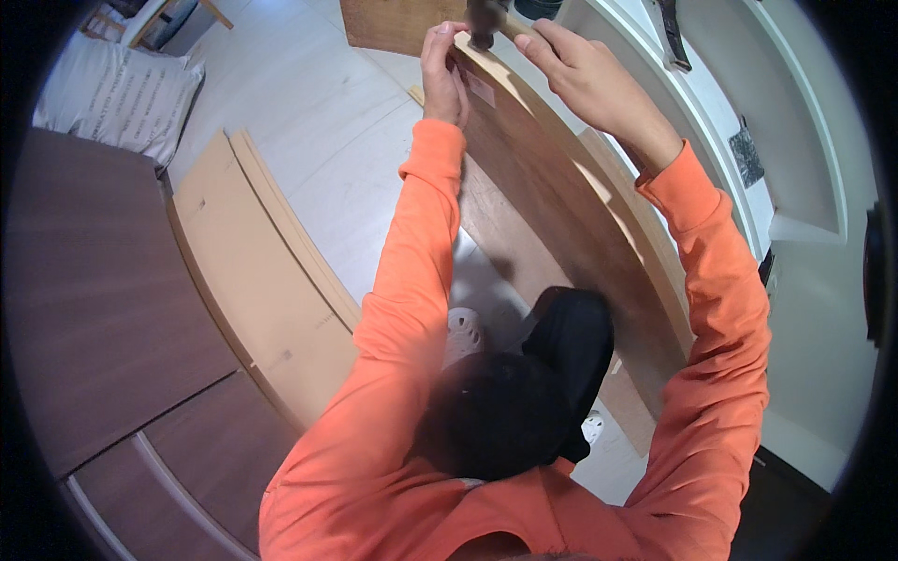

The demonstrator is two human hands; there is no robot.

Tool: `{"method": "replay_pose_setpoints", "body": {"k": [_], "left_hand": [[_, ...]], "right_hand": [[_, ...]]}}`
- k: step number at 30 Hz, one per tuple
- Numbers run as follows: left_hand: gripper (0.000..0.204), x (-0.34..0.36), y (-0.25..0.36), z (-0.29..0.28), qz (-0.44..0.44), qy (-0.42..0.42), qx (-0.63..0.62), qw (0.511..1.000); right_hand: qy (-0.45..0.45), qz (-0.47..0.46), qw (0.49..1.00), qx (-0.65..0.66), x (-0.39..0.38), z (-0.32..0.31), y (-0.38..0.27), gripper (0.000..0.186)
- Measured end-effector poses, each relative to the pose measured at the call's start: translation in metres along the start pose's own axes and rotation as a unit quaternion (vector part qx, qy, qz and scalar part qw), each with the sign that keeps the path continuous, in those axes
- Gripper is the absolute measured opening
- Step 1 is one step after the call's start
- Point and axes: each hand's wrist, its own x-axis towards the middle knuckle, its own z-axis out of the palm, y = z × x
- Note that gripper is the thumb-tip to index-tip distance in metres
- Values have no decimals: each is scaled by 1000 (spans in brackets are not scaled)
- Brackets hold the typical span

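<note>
A long brown wooden board [561, 173] stands on its edge in front of me, running from the upper middle toward the lower right. At its far end, my left hand [442, 75] is closed around the corner, fingertips by the top edge. Whether a small piece such as a nail is between those fingertips is hidden. In my right hand [594, 79] is a hammer [482, 21], gripped by its wooden handle. The dark hammer head is at the board's top edge, right beside my left fingertips.
Flat tan panels [253, 271] lie on the left beside dark brown panels [112, 290]. A white printed sack [122, 93] sits at the far left. Another wooden board [388, 26] is beyond my left hand. White shelving [795, 122] lines the right, with a black tool [672, 37] on it.
</note>
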Motion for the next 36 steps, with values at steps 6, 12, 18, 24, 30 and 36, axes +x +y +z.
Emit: {"method": "replay_pose_setpoints", "body": {"k": [6, 12, 18, 24, 30, 36], "left_hand": [[13, 3, -1, 2, -26, 21, 53, 998], [15, 3, 1, -2, -39, 33, 135, 990], [15, 5, -5, -3, -17, 57, 153, 986], [27, -2, 2, 8, 110, 79, 334, 933], [32, -7, 11, 37, 366, -95, 592, 711], [26, 0, 8, 33, 215, -242, 753, 572]], "right_hand": [[-22, 18, 1000, 0, -23, -13, 1, 44], [-4, 10, 1000, 2, -49, -20, 4, 44], [-15, 13, 1000, 15, -76, -27, 5, 44], [4, 6, 1000, 14, -99, -32, 7, 43], [-3, 13, 1000, 22, -114, -39, 6, 41], [8, 5, 1000, 17, -133, -42, 6, 40]]}}
